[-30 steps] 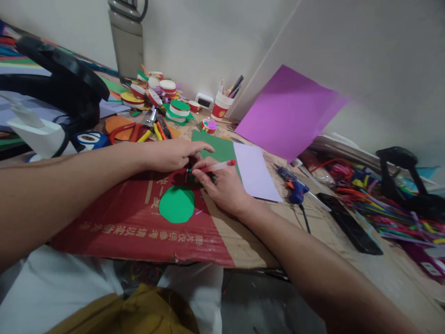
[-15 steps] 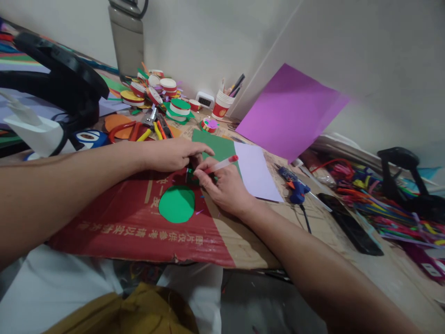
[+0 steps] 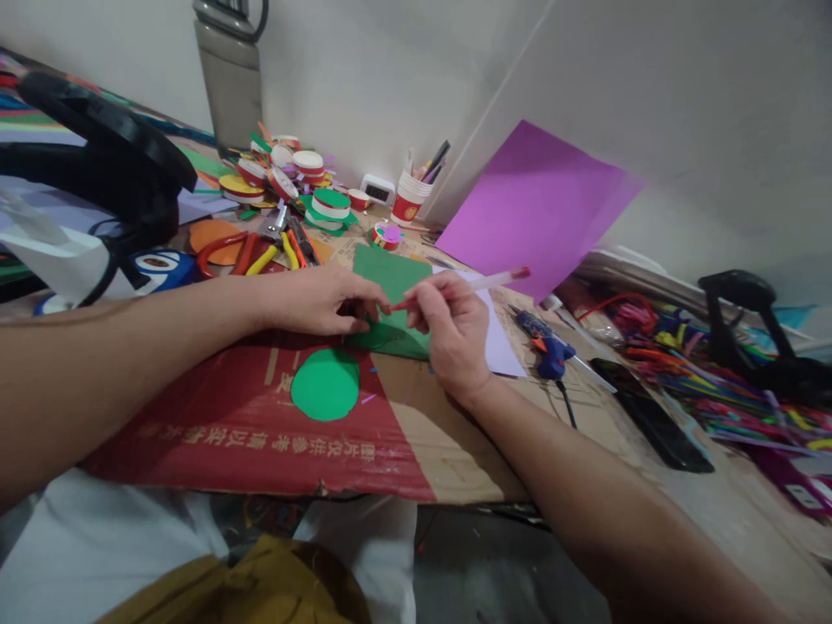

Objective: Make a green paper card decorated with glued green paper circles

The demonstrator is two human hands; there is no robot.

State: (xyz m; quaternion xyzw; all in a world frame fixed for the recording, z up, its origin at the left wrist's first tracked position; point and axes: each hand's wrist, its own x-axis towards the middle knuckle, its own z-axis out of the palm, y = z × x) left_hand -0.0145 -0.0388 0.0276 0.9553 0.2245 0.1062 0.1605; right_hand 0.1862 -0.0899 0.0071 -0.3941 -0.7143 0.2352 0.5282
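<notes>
Head view: your right hand (image 3: 460, 338) grips the red pen (image 3: 489, 282), its tip beside your curled left hand (image 3: 315, 299) on the green sheet (image 3: 393, 267); whether the left holds anything is hidden, and light pressure could let the sheet skid

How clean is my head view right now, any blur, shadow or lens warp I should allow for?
Head view: soft overall; the white adapter at left is smeared, printing on the red cardboard only partly crisp. Head view: wide-angle stretch, both forearms swelling toward the edges. Head view: dim, uneven light, with shading under the left hand; no strong glare on the green sheet.
</notes>
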